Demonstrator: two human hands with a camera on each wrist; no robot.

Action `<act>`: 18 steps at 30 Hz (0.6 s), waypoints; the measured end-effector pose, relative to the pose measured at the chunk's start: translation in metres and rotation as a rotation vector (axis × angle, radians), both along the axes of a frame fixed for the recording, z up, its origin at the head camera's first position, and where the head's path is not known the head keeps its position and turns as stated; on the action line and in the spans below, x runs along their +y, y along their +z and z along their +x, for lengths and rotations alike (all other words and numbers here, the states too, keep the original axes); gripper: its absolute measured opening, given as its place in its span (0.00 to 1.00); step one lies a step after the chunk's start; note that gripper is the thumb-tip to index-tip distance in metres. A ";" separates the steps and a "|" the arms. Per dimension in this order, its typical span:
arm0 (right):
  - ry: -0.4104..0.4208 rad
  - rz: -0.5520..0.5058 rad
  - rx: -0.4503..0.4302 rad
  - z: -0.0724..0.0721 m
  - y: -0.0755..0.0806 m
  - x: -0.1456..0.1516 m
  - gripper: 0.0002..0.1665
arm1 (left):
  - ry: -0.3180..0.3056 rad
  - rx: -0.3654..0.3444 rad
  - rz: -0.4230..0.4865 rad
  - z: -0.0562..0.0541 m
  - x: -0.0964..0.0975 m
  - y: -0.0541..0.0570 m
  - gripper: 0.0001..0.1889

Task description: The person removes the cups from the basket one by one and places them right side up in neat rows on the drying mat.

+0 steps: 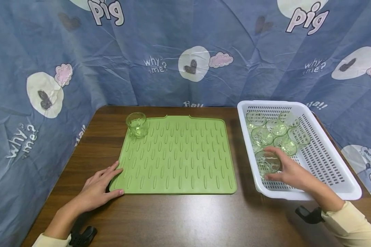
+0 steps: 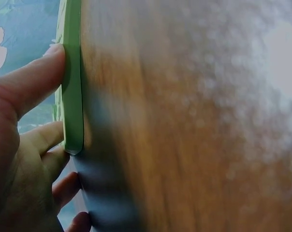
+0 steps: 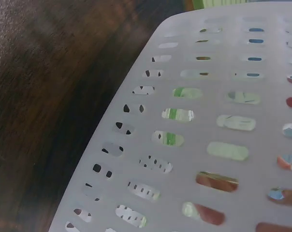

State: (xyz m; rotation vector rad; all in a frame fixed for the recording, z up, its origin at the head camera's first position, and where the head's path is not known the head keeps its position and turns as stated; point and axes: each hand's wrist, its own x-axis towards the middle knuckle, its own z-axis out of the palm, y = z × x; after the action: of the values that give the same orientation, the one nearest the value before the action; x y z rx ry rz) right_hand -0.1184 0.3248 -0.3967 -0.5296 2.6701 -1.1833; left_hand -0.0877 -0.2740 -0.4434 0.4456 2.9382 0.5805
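Note:
My left hand (image 1: pixel 96 187) rests at the front-left corner of a green ribbed drying mat (image 1: pixel 179 157), fingers spread, thumb and fingertips on its edge. The left wrist view shows the thumb on the green mat edge (image 2: pixel 73 96). A clear glass cup (image 1: pixel 137 125) stands upright on the mat's back-left corner. Inside the white slotted basket (image 1: pixel 324 151), my right hand (image 1: pixel 292 169) holds a clear glass (image 1: pixel 267 163) between thumb and fingers, near the basket's front left. In the right wrist view the basket wall (image 3: pixel 194 106) hides most of that hand.
Several more clear glasses (image 1: pixel 278 128) stand close together in the back-left part of the basket. The brown wooden table (image 1: pixel 185 219) carries the mat and basket. A blue printed cloth (image 1: pixel 160 41) hangs behind the table and along its sides.

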 end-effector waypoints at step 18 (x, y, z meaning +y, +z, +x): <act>-0.032 0.016 -0.068 0.001 0.003 -0.003 0.54 | 0.002 0.000 -0.026 0.001 0.001 0.002 0.39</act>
State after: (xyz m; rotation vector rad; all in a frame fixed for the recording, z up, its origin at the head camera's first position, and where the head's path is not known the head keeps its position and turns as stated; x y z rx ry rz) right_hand -0.1177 0.3220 -0.3940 -0.4384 2.6379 -1.1658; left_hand -0.0868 -0.2733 -0.4415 0.4401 2.9431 0.5423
